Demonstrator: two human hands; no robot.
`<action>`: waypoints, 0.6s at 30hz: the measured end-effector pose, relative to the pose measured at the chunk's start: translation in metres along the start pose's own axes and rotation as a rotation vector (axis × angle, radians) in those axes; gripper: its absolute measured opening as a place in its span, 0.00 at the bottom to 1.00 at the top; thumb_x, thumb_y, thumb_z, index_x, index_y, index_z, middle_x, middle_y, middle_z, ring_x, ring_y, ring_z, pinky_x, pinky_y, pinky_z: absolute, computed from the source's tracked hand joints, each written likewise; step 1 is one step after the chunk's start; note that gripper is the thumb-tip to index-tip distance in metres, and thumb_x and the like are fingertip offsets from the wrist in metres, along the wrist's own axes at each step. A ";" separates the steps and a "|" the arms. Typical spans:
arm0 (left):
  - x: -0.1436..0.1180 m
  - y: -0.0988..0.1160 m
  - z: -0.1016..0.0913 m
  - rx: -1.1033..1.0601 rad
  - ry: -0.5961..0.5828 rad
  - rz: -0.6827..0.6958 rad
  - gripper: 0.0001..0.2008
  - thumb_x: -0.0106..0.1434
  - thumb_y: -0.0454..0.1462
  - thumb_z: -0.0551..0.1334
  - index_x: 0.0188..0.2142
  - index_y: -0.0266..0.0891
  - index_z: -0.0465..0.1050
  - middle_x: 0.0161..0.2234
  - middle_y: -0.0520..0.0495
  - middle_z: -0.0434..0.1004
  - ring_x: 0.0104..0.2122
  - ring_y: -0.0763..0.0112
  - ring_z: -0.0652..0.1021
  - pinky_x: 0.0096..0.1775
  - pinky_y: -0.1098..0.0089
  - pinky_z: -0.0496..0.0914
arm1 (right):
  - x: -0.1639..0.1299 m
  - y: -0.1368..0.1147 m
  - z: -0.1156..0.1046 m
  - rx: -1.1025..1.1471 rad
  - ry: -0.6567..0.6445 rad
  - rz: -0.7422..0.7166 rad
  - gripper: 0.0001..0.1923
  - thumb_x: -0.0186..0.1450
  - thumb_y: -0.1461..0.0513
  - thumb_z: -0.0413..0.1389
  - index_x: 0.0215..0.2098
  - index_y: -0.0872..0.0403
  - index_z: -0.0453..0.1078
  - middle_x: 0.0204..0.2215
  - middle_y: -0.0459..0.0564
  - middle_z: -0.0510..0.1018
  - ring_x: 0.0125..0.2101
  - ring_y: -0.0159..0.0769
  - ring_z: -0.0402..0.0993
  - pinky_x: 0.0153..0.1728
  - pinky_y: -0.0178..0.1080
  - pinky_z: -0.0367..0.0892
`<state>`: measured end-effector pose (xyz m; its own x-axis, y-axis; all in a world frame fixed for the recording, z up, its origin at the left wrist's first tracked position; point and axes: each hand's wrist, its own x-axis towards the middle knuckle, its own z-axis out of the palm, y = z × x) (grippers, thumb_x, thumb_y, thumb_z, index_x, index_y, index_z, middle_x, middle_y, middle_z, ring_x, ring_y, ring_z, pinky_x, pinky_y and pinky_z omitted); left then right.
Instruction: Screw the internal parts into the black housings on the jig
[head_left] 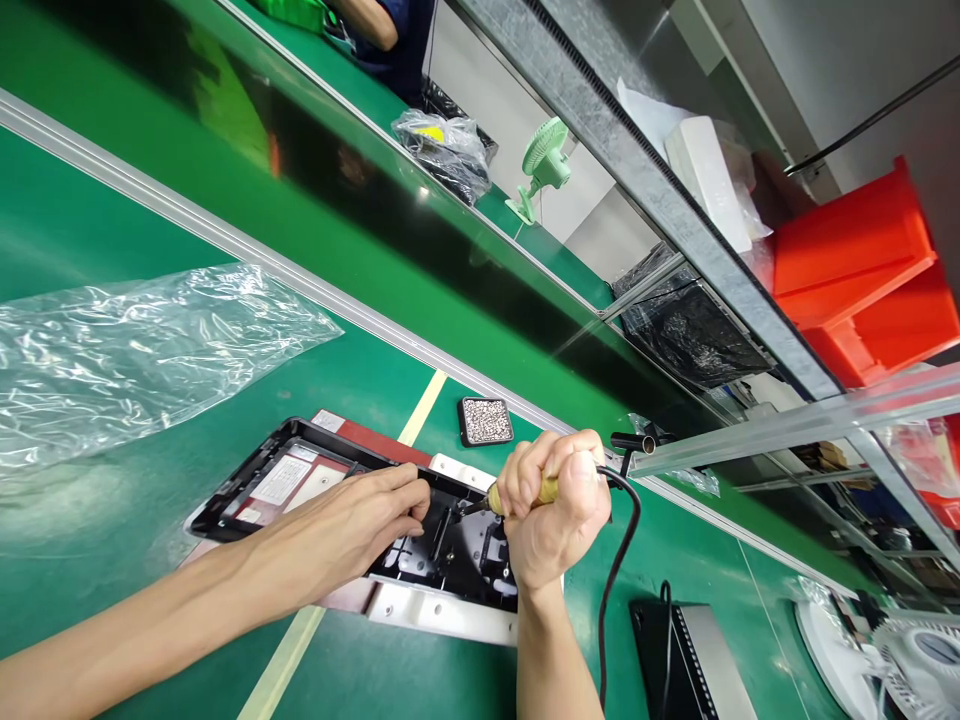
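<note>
Soldering iron (pixel 525 494) sits fisted in right hand (pixel 556 520), yellow handle mostly hidden by curled fingers, tip pointing left and slightly down into the black tray (pixel 315 470); long axis roughly horizontal. Going left to right: clear plastic sheet (pixel 127 350) on green table (pixel 90 560), cut off at the left edge. Left hand (pixel 352 525) lies on the tray, fingertips pinched together near the iron's tip; what they pinch is too small to tell. Tip cleaner (pixel 485 420) sits behind the tray. Black cord (pixel 611 590) runs down from the right hand. Dark box (pixel 690 660) at the bottom, cut off.
</note>
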<state>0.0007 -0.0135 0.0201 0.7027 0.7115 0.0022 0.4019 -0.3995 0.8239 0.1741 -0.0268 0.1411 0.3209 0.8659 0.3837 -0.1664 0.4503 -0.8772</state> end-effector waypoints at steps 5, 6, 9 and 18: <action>0.000 -0.006 0.006 -0.001 0.031 0.019 0.16 0.82 0.43 0.48 0.40 0.44 0.68 0.40 0.50 0.71 0.35 0.66 0.75 0.38 0.63 0.64 | -0.002 -0.001 0.000 0.022 -0.011 0.010 0.20 0.76 0.55 0.58 0.28 0.51 0.60 0.17 0.35 0.61 0.14 0.24 0.51 0.14 0.26 0.55; 0.000 -0.007 0.007 0.000 0.033 0.024 0.16 0.82 0.43 0.48 0.40 0.44 0.69 0.40 0.50 0.71 0.35 0.66 0.75 0.38 0.63 0.64 | -0.002 -0.001 0.000 0.025 -0.018 0.010 0.20 0.76 0.55 0.58 0.28 0.51 0.60 0.17 0.36 0.61 0.14 0.24 0.51 0.14 0.26 0.55; 0.000 -0.009 0.008 0.002 0.028 0.025 0.16 0.83 0.44 0.48 0.40 0.44 0.68 0.40 0.50 0.71 0.35 0.67 0.75 0.38 0.63 0.63 | -0.003 -0.002 -0.001 0.022 -0.036 0.004 0.20 0.77 0.55 0.57 0.28 0.51 0.60 0.17 0.36 0.61 0.14 0.24 0.51 0.14 0.27 0.56; 0.000 -0.009 0.007 0.009 0.022 0.035 0.16 0.83 0.43 0.48 0.40 0.44 0.68 0.40 0.50 0.71 0.35 0.66 0.75 0.39 0.63 0.63 | -0.001 -0.002 -0.002 0.034 -0.054 -0.001 0.19 0.77 0.56 0.56 0.29 0.51 0.62 0.17 0.36 0.62 0.14 0.24 0.52 0.14 0.27 0.56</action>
<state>0.0013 -0.0143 0.0084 0.7034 0.7095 0.0439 0.3824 -0.4297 0.8180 0.1760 -0.0291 0.1422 0.2701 0.8755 0.4007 -0.1976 0.4577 -0.8669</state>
